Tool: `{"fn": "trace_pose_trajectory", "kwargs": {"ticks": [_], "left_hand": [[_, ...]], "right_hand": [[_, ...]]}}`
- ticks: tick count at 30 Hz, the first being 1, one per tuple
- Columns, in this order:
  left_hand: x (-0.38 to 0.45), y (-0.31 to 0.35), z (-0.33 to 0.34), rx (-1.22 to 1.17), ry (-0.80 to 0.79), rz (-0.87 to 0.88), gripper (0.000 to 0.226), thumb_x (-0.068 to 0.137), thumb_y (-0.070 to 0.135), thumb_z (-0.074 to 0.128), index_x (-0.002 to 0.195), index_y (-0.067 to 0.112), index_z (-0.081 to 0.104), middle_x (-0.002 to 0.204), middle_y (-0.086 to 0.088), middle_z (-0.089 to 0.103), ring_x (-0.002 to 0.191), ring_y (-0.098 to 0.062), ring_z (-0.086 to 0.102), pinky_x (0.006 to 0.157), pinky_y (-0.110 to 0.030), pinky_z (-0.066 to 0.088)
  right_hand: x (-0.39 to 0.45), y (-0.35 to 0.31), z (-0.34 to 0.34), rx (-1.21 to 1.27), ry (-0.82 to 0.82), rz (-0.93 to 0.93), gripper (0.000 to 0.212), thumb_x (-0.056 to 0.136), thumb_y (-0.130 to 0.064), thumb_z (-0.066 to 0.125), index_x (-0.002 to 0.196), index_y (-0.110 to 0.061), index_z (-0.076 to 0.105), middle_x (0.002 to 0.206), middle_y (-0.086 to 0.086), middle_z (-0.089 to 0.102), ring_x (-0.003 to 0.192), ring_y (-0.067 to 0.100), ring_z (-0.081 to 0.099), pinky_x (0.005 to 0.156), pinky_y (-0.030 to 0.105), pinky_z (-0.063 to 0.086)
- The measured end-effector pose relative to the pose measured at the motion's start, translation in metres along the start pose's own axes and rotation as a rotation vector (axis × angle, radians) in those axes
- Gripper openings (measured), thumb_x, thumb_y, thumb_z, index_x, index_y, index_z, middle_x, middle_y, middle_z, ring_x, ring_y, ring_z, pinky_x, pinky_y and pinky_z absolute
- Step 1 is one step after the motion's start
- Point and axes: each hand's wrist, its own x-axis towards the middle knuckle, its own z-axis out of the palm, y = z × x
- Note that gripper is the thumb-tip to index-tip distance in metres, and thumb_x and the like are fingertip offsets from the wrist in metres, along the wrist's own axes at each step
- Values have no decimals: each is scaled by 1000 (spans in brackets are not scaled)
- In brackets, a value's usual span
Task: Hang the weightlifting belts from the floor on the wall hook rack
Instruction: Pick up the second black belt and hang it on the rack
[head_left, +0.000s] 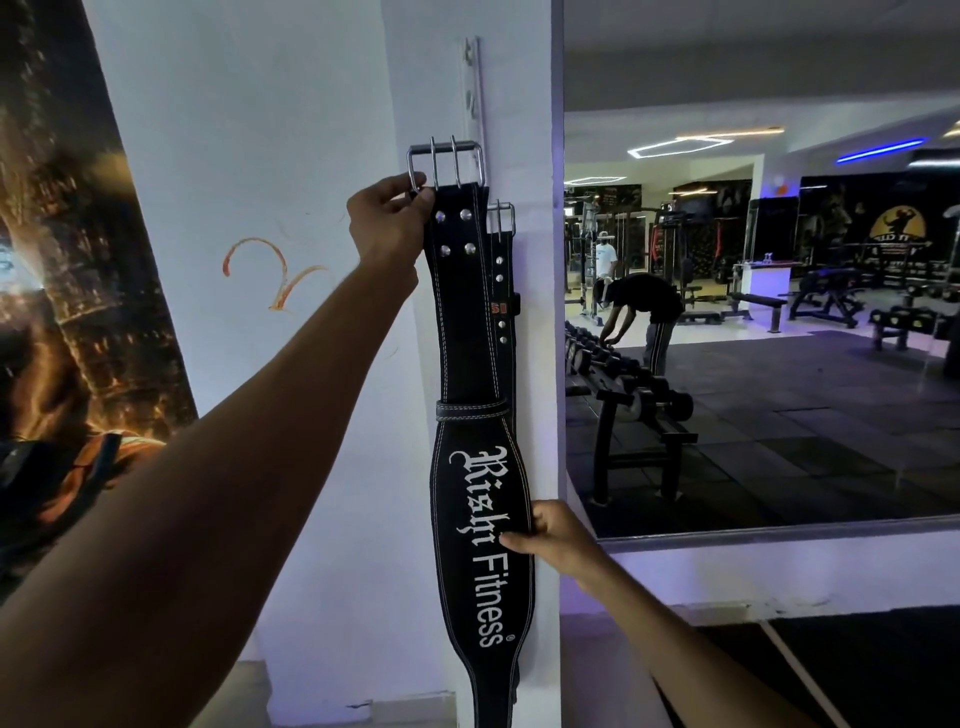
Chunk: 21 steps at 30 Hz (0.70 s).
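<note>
A black weightlifting belt (480, 519) with white lettering hangs down along a white pillar, its steel buckle (445, 163) on top. My left hand (387, 221) grips the belt's upper end just under the buckle. My right hand (558, 535) pinches the belt's right edge at its wide middle. A second black belt (503, 280) hangs behind it, its smaller buckle showing at the right. A white vertical hook rack (474, 88) runs up the pillar above the buckles. Whether the front buckle sits on a hook is hidden.
A large wall mirror (753, 312) at the right reflects a dumbbell rack (634, 395), benches and two people. A dark poster (67, 260) covers the wall at the left. Dark floor matting lies at the lower right.
</note>
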Motion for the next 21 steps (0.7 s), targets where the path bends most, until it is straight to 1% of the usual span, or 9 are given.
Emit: {"fn": "trace_pose_trajectory", "kwargs": {"ticks": [2, 5, 9, 10, 12, 13, 15, 17, 21], "left_hand": [[1, 1, 0, -24, -8, 11, 21, 86, 6, 71, 107, 6, 74, 90, -16, 74, 71, -24, 68, 86, -52, 63], [-1, 4, 1, -42, -38, 28, 21, 90, 3, 69, 110, 3, 72, 89, -15, 73, 67, -21, 67, 82, -46, 63], [-14, -2, 5, -68, -89, 23, 23, 91, 1, 68, 113, 5, 70, 82, -12, 71, 70, -24, 67, 80, -44, 60], [-19, -5, 5, -70, -94, 16, 24, 90, 1, 69, 113, 8, 68, 83, -13, 70, 71, -26, 67, 81, -46, 60], [-26, -11, 4, -82, -99, -1, 28, 90, 2, 70, 114, 12, 62, 87, -15, 69, 72, -26, 69, 82, -48, 60], [-30, -14, 3, -94, -104, -9, 31, 90, 2, 71, 117, 12, 60, 88, -15, 68, 71, -24, 69, 82, -47, 60], [-33, -18, -1, -102, -116, -20, 39, 89, 4, 72, 125, 10, 58, 90, -15, 69, 73, -22, 70, 84, -48, 60], [-36, -20, -6, -90, -130, -28, 46, 90, 6, 73, 132, 8, 56, 91, -13, 70, 79, -23, 71, 88, -51, 60], [-49, -31, -16, -92, -205, 1, 54, 92, 9, 72, 142, 6, 52, 81, -1, 74, 76, -11, 72, 80, -30, 62]], "right_hand": [[4, -27, -14, -47, -52, 4, 60, 66, -48, 88, 110, -11, 69, 106, 7, 77, 104, 27, 72, 99, 49, 54], [7, -117, -37, 64, 45, -143, 51, 85, -35, 75, 129, -19, 57, 110, 0, 71, 98, 10, 69, 87, 23, 57], [23, -244, -54, 218, 332, -488, 59, 93, -33, 66, 145, -22, 40, 100, 7, 70, 84, 10, 66, 85, 27, 56], [28, -266, -55, 209, 378, -554, 57, 94, -31, 66, 143, -25, 40, 94, 8, 71, 80, 10, 67, 81, 22, 55], [38, -295, -55, 146, 472, -642, 48, 93, -28, 67, 137, -28, 47, 85, 11, 73, 72, 14, 69, 63, 9, 51], [42, -303, -55, 123, 518, -646, 41, 92, -26, 68, 131, -26, 54, 84, 11, 73, 72, 14, 69, 59, 9, 50], [51, -306, -54, 110, 568, -615, 25, 90, -22, 71, 114, -18, 68, 88, 10, 75, 78, 15, 70, 64, 20, 53], [57, -302, -54, 154, 556, -584, 15, 87, -19, 74, 101, -15, 73, 89, 9, 76, 82, 17, 70, 70, 25, 54], [59, -302, -52, 284, 585, -588, 11, 88, -14, 74, 98, -9, 74, 90, 10, 76, 81, 15, 69, 72, 21, 56]]}}
